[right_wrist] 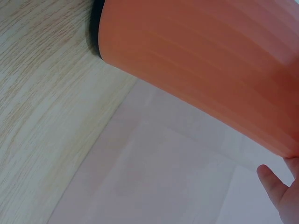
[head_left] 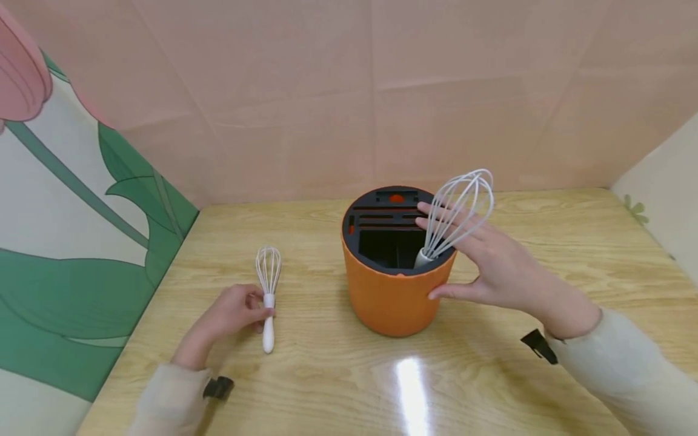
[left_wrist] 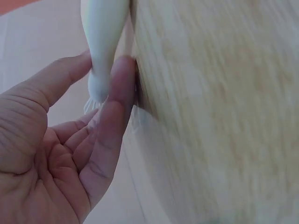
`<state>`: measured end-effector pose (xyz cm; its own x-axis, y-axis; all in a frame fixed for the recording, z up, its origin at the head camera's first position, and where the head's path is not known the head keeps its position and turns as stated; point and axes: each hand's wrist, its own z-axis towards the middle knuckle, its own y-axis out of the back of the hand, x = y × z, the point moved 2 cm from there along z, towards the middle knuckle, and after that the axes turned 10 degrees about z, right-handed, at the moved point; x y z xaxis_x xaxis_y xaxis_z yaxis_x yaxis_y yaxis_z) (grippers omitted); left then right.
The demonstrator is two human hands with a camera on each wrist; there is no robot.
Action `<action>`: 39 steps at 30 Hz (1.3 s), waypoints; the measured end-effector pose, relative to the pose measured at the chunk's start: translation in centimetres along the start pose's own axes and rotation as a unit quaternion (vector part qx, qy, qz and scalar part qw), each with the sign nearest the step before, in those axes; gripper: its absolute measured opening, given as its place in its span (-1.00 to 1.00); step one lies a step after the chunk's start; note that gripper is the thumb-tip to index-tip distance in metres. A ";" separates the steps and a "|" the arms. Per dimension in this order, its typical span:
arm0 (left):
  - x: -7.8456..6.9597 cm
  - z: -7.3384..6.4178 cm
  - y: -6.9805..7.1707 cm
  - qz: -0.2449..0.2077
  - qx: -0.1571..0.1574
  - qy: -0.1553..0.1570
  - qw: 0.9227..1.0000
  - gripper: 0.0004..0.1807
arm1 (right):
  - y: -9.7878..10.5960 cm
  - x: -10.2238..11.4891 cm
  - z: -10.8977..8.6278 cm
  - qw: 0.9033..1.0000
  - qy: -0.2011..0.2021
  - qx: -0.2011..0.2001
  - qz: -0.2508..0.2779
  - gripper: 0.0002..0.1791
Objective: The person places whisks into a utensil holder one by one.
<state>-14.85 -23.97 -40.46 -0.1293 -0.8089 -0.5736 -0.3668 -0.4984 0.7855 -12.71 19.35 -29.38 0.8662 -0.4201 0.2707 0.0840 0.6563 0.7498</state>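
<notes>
Your left hand (head_left: 234, 312), in the head view, pinches the white handle of the small whisk (head_left: 269, 303) between thumb and fingers; its wire end points away from you. Your right hand (head_left: 498, 266) is spread, its fingers straight behind the wires of the large whisk (head_left: 457, 219) and its thumb against the wall of the orange holder (head_left: 394, 303). That holder stands upright on the wooden table (head_left: 322, 387), to the right of the small whisk and well apart from it. The large whisk sits handle-down in the front right of the holder's slotted black top (head_left: 353, 242), wires up and leaning right.

From the left wrist, your thumb and fingertips lie on either side of the small whisk's handle, close beside the table; you cannot tell whether it touches the wood.

From the right wrist, the holder's orange wall fills the upper right, with only your fingertips showing at the lower right edge.
</notes>
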 end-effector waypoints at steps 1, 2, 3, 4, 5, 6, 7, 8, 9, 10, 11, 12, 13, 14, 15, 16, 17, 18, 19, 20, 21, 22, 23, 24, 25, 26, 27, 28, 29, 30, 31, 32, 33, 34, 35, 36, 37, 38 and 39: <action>0.0 0.0 0.0 -0.019 0.009 0.005 1.000 -0.64 | 0.0 0.0 0.0 1.000 -0.001 0.002 0.001 0.04; 0.1 -0.1 0.0 -0.033 0.015 0.010 0.999 -0.63 | 0.0 0.0 0.0 1.000 0.000 0.002 0.002 0.04; 0.1 -0.1 -0.1 -0.045 0.020 0.014 0.999 -0.62 | 0.0 -0.1 0.0 1.000 0.000 0.003 0.002 0.04; 0.2 -0.1 -0.1 -0.052 0.023 0.016 0.998 -0.61 | 0.0 -0.1 0.0 1.000 0.003 0.001 0.002 0.04; 0.3 -0.1 -0.1 -0.057 0.026 0.016 0.998 -0.61 | 0.0 -0.1 0.0 1.000 0.003 0.002 0.003 0.04; 0.4 -0.2 0.0 -0.058 0.029 0.016 0.998 -0.60 | -0.1 -0.1 0.0 1.000 0.002 0.002 0.004 0.04; 0.4 -0.2 0.0 -0.060 0.030 0.016 0.998 -0.60 | -0.1 -0.1 0.0 1.000 0.001 0.002 0.004 0.04; 0.5 -0.2 0.0 -0.062 0.033 0.015 0.997 -0.60 | -0.1 -0.1 0.0 1.000 0.002 0.001 0.004 0.03; 0.5 -0.2 0.0 -0.061 0.035 0.013 0.997 -0.60 | -0.1 -0.1 0.0 1.000 -0.002 0.003 0.006 0.04; 0.6 -0.2 0.0 -0.060 0.037 0.009 0.997 -0.60 | -0.2 -0.1 0.0 1.000 -0.003 0.004 0.006 0.04; 0.6 -0.2 0.1 -0.058 0.038 0.006 0.998 -0.60 | -0.2 -0.1 0.0 1.000 -0.008 0.006 0.007 0.04; 0.6 -0.2 0.1 -0.058 0.039 0.003 0.998 -0.60 | -0.2 -0.1 0.0 1.000 -0.007 0.004 0.006 0.04; 0.5 -0.2 0.1 -0.056 0.039 -0.001 0.998 -0.60 | -0.2 0.0 0.0 1.000 -0.007 0.005 0.006 0.04; 0.5 -0.2 0.2 -0.055 0.040 -0.003 0.998 -0.60 | -0.2 0.0 0.0 1.000 -0.008 0.004 0.007 0.04; 0.5 -0.2 0.2 -0.053 0.040 -0.005 0.998 -0.59 | -0.2 0.0 0.0 1.000 -0.008 0.004 0.006 0.04; 0.4 -0.3 0.2 -0.051 0.040 -0.005 0.998 -0.59 | -0.2 0.0 -0.1 1.000 -0.005 0.003 0.004 0.03; 0.4 -0.3 0.3 -0.048 0.039 -0.006 0.998 -0.59 | -0.2 0.1 -0.1 1.000 -0.002 0.001 0.003 0.03; 0.3 -0.3 0.3 -0.046 0.039 -0.005 0.998 -0.59 | -0.2 0.1 -0.1 1.000 0.001 0.000 0.000 0.02; 0.3 -0.4 0.3 -0.043 0.037 -0.004 0.998 -0.59 | -0.2 0.1 -0.1 1.000 0.002 -0.001 0.000 0.02; 0.3 -0.4 0.3 -0.041 0.035 -0.003 0.999 -0.58 | -0.2 0.1 -0.1 1.000 0.001 0.000 0.002 0.03; 0.2 -0.4 0.4 -0.038 0.033 -0.002 0.999 -0.57 | -0.2 0.1 -0.1 1.000 -0.001 0.002 0.002 0.04; 0.2 -0.4 0.4 -0.035 0.031 -0.002 0.999 -0.57 | -0.2 0.1 -0.1 1.000 -0.003 0.003 0.003 0.04; 0.1 -0.3 0.4 -0.034 0.029 -0.001 0.999 -0.56 | -0.1 0.0 -0.1 1.000 -0.002 0.002 0.003 0.05; 0.1 -0.3 0.5 -0.033 0.027 -0.001 0.999 -0.56 | -0.1 0.0 -0.1 1.000 -0.001 0.002 0.003 0.05; 0.1 -0.3 0.5 -0.031 0.027 -0.002 0.999 -0.56 | -0.1 0.0 -0.1 1.000 -0.003 0.003 0.004 0.06; 0.0 -0.3 0.5 -0.030 0.027 -0.003 0.999 -0.56 | -0.1 0.0 -0.1 1.000 -0.005 0.005 0.004 0.06; 0.0 -0.3 0.6 -0.029 0.028 -0.004 0.999 -0.56 | -0.1 -0.1 -0.1 1.000 -0.005 0.005 0.002 0.06; 0.0 -0.3 0.6 -0.030 0.029 -0.006 0.999 -0.56 | -0.1 -0.1 -0.1 1.000 -0.006 0.006 0.001 0.06; -0.1 -0.3 0.6 -0.030 0.031 -0.008 0.999 -0.56 | -0.1 -0.1 -0.1 1.000 -0.006 0.006 0.000 0.05; -0.1 -0.3 0.6 -0.030 0.032 -0.011 0.999 -0.55 | -0.1 -0.1 -0.2 1.000 -0.010 0.008 0.001 0.06; -0.2 -0.3 0.6 -0.032 0.033 -0.016 0.999 -0.55 | -0.1 -0.1 -0.2 1.000 -0.014 0.010 0.002 0.06; -0.3 -0.3 0.6 -0.034 0.034 -0.020 0.999 -0.53 | -0.1 -0.1 -0.2 1.000 -0.015 0.010 0.002 0.06; -0.4 -0.3 0.6 -0.035 0.035 -0.025 0.998 -0.53 | -0.1 -0.1 -0.2 1.000 -0.017 0.010 0.003 0.06; -0.5 -0.3 0.6 -0.037 0.036 -0.029 0.998 -0.52 | -0.1 -0.1 -0.2 1.000 -0.014 0.007 0.004 0.05; -0.6 -0.4 0.6 -0.038 0.037 -0.033 0.998 -0.51 | -0.1 -0.1 -0.1 1.000 -0.012 0.005 0.006 0.05; -0.7 -0.4 0.6 -0.039 0.037 -0.039 0.998 -0.51 | -0.1 -0.1 -0.2 1.000 -0.012 0.004 0.008 0.05; -0.8 -0.4 0.6 -0.039 0.037 -0.043 0.998 -0.51 | -0.1 -0.1 -0.2 1.000 -0.011 0.003 0.009 0.05; -0.9 -0.4 0.6 -0.037 0.037 -0.046 0.998 -0.51 | -0.1 -0.1 -0.2 1.000 -0.011 0.004 0.009 0.05; -1.0 -0.5 0.6 -0.035 0.035 -0.047 0.998 -0.52 | -0.1 -0.1 -0.2 1.000 -0.012 0.005 0.010 0.05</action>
<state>-14.51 -23.60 -39.33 -0.1862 -0.7382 -0.6484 -0.4405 -0.5272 0.7266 -12.73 19.43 -29.59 0.8555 -0.4226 0.2993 0.0630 0.6587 0.7498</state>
